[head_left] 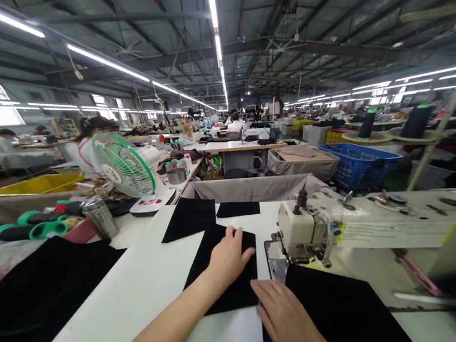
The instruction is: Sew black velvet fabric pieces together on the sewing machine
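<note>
My left hand (228, 257) lies flat, fingers stretched out, on a black fabric piece (219, 291) on the white table (142, 285). My right hand (286, 321) rests palm down, fingers extended, on the near left edge of a larger black fabric piece (350, 312) that runs under the head of the cream sewing machine (312, 227). Two more black fabric pieces (190, 217) lie farther back on the table, one of them a narrow strip (237, 209).
A small green-and-white fan (126, 171) and a steel cup (99, 217) stand at the left. A large black cloth (29, 301) covers the near left. A blue basket (358, 167) sits behind the machine. Other people work at distant tables.
</note>
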`<action>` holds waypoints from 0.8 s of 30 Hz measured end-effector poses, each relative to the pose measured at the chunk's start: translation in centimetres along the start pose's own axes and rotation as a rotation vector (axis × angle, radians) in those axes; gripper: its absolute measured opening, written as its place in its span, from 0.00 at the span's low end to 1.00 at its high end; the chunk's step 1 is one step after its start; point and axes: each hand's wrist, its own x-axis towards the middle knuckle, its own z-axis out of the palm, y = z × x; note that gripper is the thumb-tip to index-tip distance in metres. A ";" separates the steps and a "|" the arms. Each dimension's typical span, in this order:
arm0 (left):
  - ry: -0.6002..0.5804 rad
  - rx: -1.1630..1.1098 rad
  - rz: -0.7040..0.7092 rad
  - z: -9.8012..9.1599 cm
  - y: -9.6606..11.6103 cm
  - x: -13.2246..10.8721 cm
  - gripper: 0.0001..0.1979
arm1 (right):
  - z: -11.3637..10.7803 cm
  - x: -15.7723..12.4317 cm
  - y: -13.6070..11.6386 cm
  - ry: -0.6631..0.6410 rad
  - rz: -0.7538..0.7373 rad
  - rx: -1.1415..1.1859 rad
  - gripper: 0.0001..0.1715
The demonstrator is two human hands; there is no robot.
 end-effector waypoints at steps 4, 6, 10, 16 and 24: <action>-0.263 0.030 -0.010 -0.8 -1.6 -6.7 0.47 | -1.1 0.3 -0.2 0.070 0.027 -0.030 0.23; -0.363 0.052 -0.040 -0.5 -2.4 -7.6 0.48 | -2.6 0.5 -0.5 0.075 0.020 -0.040 0.21; -0.290 0.102 -0.067 0.1 -4.2 -2.9 0.38 | -6.9 0.0 -1.5 0.056 -0.017 -0.010 0.20; -0.091 0.165 -0.106 -1.1 -3.0 8.0 0.33 | -12.6 -4.2 0.6 0.047 0.320 -0.092 0.15; -0.265 -0.014 0.196 0.2 4.3 0.6 0.23 | -16.0 -9.6 7.7 0.033 0.955 -0.245 0.15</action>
